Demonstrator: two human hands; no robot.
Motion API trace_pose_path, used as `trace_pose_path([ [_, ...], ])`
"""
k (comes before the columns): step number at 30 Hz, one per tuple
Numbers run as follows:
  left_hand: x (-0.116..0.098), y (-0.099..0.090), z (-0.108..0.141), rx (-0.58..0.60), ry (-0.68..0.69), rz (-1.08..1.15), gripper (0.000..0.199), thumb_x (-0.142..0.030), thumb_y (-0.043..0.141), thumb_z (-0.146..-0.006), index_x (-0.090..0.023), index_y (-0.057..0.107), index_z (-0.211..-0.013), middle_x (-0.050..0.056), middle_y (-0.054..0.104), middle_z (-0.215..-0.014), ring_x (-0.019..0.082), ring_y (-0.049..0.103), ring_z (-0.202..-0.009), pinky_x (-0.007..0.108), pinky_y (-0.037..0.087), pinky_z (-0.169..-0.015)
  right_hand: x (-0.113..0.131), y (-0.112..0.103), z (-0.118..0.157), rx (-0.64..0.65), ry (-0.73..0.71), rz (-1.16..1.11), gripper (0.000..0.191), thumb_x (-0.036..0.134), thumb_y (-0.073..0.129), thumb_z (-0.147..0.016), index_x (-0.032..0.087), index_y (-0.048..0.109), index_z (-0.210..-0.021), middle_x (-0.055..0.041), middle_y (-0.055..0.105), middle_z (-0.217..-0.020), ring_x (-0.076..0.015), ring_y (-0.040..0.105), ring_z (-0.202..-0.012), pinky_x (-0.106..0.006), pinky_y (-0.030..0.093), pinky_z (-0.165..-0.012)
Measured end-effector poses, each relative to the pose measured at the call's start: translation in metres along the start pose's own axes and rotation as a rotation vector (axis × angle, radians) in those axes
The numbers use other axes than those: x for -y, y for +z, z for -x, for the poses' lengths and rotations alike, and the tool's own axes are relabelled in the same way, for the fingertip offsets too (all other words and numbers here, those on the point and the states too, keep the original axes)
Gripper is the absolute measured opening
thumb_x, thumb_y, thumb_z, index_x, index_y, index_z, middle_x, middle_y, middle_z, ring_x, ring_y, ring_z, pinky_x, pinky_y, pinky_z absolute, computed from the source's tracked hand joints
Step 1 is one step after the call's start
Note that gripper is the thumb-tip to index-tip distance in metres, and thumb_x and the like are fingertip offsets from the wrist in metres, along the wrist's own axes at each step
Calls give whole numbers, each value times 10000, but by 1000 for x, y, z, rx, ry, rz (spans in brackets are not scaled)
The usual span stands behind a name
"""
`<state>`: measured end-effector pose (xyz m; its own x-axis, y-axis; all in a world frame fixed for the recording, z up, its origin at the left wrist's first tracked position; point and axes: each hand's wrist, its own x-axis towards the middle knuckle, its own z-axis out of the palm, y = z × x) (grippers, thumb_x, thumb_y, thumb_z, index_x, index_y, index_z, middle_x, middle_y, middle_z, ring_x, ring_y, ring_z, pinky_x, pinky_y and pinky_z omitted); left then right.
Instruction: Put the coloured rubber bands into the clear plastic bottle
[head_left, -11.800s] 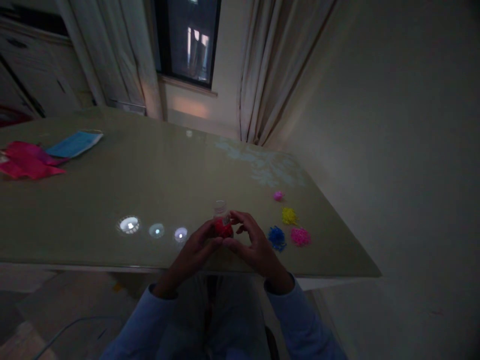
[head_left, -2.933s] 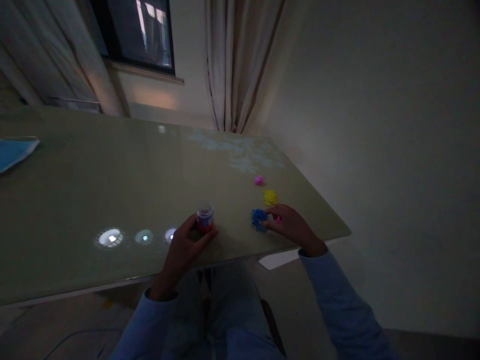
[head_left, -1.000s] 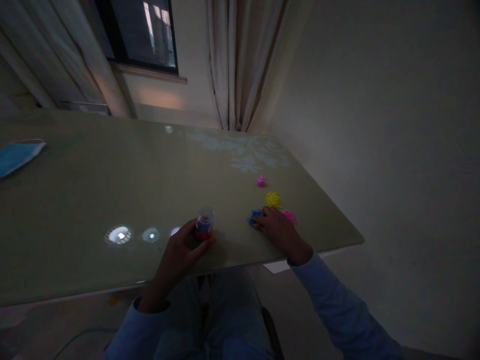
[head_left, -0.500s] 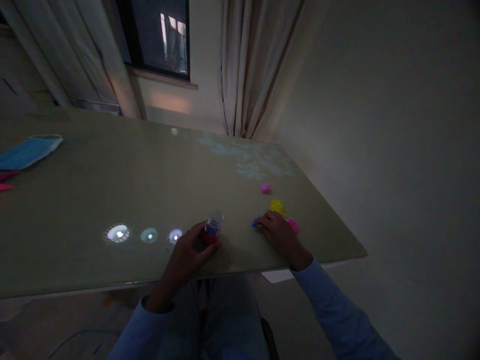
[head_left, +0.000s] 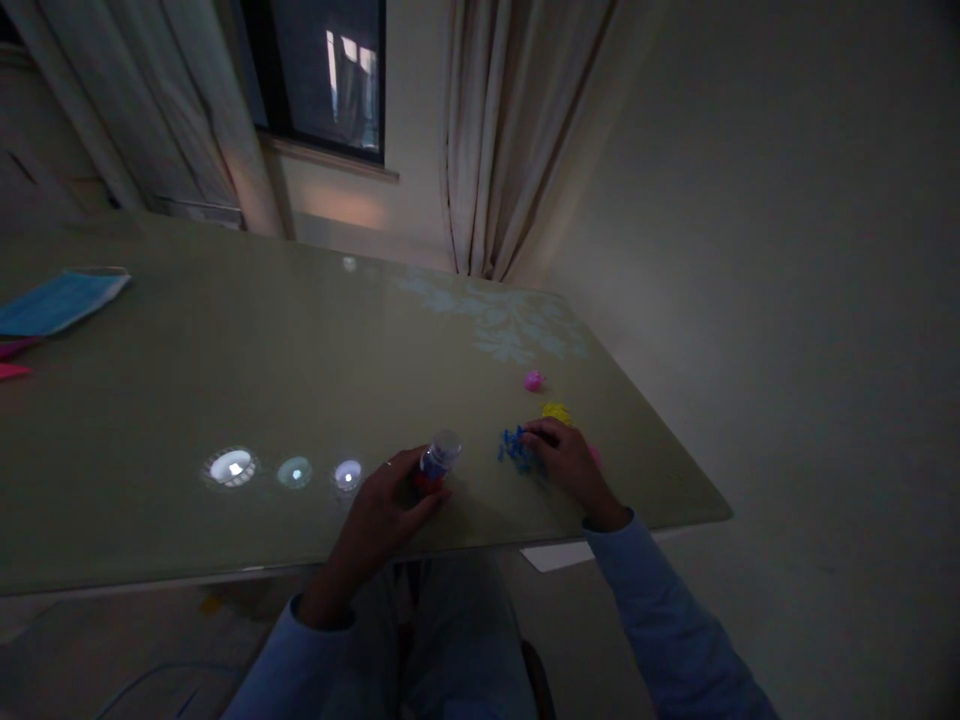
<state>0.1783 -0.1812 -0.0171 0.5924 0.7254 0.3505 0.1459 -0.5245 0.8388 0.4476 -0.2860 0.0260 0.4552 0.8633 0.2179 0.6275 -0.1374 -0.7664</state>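
Observation:
My left hand (head_left: 390,502) is wrapped round a small clear jar (head_left: 439,460) that has red and blue bits inside. The jar leans a little to the right, its mouth facing up. At the edge of a loose pile of small blue pieces (head_left: 516,450), my right hand (head_left: 566,458) has its fingertips pressed together around something blue, too small to make out fully. Behind that hand lies a yellow pile (head_left: 556,411). A pink pile (head_left: 594,455) is mostly hidden by the hand. Farther back sits a small pink object (head_left: 533,381).
The glossy table (head_left: 300,350) reflects several round lights. A blue face mask (head_left: 64,303) and pink pointed pieces (head_left: 13,371) lie at the far left. Curtains and a window stand behind the table, with a wall on the right.
My right hand has lifted slightly off the blue pile, uncovering more of it. The jar in my left hand has shifted a little right and down and tilts more to the right.

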Motion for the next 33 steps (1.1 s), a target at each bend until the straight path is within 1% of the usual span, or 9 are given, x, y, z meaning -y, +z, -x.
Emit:
trace_pose_path([
  [4,1,3,0,-12,62,-40,379,-335,711,-807,-192,648,-1151,73,737,-1029,205,687,-887,338,549,-825,5,-1,0,-8,133,-195,220,386,732,-735,192,757,-838,-62,744,-845,-213,670,-779,-336,509,-736],
  [7,3,7,0,-28,97,-85,402,-325,708,-809,-202,634,-1184,77,738,-1063,214,692,-914,348,549,-835,13,0,2,-22,211,-354,281,428,792,-683,190,756,-827,-43,730,-809,-187,647,-735,-315,499,-721],
  [13,5,16,-1,-41,179,-180,432,-314,693,-818,-221,610,-1232,88,728,-1125,238,687,-982,375,541,-852,38,5,9,-46,322,-698,374,457,884,-605,183,727,-806,14,645,-699,-97,529,-585,-223,427,-566],
  [17,3,17,-2,-44,182,-195,421,-294,674,-824,-222,612,-1234,95,726,-1132,244,682,-1006,386,537,-863,60,13,14,-28,327,-832,375,442,904,-596,185,698,-775,39,589,-650,-64,449,-532,-187,358,-497],
  [20,2,16,-3,-28,174,-186,418,-287,672,-818,-225,620,-1228,98,726,-1132,243,685,-1000,384,539,-862,75,21,16,-1,300,-847,385,463,891,-612,189,698,-801,37,586,-669,-58,419,-528,-183,338,-488],
  [22,2,16,-4,-20,168,-179,416,-295,669,-821,-226,622,-1228,99,726,-1135,244,685,-997,386,540,-860,83,25,17,35,255,-817,386,487,867,-636,187,702,-816,33,582,-671,-63,410,-531,-188,333,-488],
  [25,2,16,-3,-21,167,-169,417,-315,667,-829,-227,619,-1234,96,727,-1126,244,684,-989,390,538,-854,92,29,16,92,173,-701,364,509,816,-684,186,704,-810,12,605,-690,-93,459,-579,-213,380,-531],
  [28,1,16,-3,-19,167,-157,408,-311,665,-829,-230,625,-1227,94,730,-1116,243,684,-976,386,537,-844,96,28,15,131,123,-587,327,495,784,-716,188,697,-788,-7,639,-730,-129,536,-662,-245,445,-619],
  [33,-1,16,-2,4,164,-149,414,-282,677,-822,-230,626,-1229,98,718,-1148,250,676,-1007,391,533,-854,95,28,13,164,54,-468,228,405,757,-753,184,705,-779,-8,644,-747,-142,573,-702,-266,457,-672],
])
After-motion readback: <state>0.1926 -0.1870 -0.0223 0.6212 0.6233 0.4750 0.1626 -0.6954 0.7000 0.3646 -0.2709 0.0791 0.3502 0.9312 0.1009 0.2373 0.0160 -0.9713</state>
